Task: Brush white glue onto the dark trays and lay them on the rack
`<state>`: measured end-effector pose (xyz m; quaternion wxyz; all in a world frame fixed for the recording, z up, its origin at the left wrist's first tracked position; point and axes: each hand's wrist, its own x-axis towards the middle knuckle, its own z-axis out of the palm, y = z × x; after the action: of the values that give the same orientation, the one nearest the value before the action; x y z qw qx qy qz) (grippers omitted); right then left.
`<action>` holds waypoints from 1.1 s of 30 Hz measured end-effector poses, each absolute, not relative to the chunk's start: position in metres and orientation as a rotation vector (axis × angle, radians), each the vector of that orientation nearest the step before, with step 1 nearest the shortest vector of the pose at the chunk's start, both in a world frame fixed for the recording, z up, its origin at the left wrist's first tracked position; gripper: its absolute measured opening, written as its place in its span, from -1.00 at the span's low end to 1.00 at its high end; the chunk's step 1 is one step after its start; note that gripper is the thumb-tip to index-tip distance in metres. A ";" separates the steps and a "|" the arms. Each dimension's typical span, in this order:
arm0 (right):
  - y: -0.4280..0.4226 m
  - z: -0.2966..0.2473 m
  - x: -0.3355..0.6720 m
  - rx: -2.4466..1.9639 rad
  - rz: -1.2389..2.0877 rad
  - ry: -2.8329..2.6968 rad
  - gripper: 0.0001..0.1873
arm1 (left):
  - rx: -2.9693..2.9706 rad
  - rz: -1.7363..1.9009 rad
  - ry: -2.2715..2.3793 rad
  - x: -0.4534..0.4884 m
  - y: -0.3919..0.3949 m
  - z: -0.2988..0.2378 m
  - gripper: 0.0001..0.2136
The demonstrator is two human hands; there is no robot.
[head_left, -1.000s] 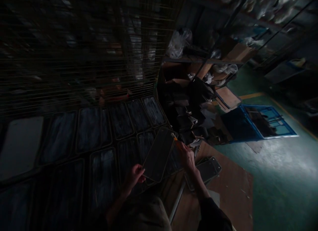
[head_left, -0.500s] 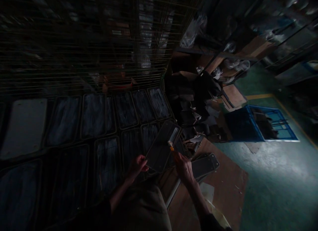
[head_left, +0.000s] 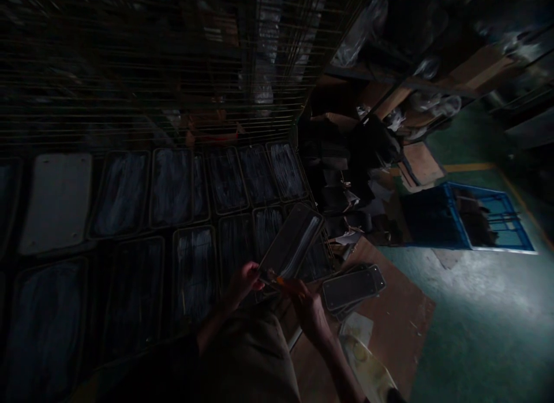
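In the dim head view, my left hand (head_left: 247, 280) grips the near end of a dark rectangular panel (head_left: 289, 241) with rounded corners, which tilts up away from me. My right hand (head_left: 308, 305) is closed around a brush (head_left: 283, 282) with an orange handle. Its bristles touch the panel's lower end, close to my left fingers. A pale wet-looking streak runs along the panel's right side. Beside my right hand, a small stack of similar dark panels (head_left: 352, 287) lies on a brown board (head_left: 398, 316).
Rows of streaked dark panels (head_left: 171, 186) and one pale panel (head_left: 58, 201) lie to the left. Behind them rises a wire mesh (head_left: 142, 111). A blue crate (head_left: 433, 218) stands on the green floor at right. A yellowish container (head_left: 367, 362) sits near my right forearm.
My right hand has drawn the brush down the panel towards my left hand, lengthening the pale streak. The view has shifted slightly, moving the surroundings rightwards.
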<state>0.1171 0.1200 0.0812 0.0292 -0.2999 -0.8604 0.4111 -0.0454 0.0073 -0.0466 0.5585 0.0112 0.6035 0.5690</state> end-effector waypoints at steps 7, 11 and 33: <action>0.202 0.079 0.071 -0.944 0.911 -2.557 -0.68 | 0.012 1.342 1.484 -0.041 0.006 -0.051 -0.77; 0.233 0.086 0.053 -0.936 0.680 -2.544 -0.66 | 0.013 1.390 1.458 -0.040 0.004 -0.052 -0.74; 0.129 0.069 0.126 -0.920 1.535 -2.531 -0.72 | 0.042 1.353 1.443 -0.045 0.004 -0.041 -0.77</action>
<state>0.1262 0.1289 0.0692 0.0211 -0.2968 -0.8163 0.4951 -0.0452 0.0037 -0.0405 0.5493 0.0176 0.6093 0.5716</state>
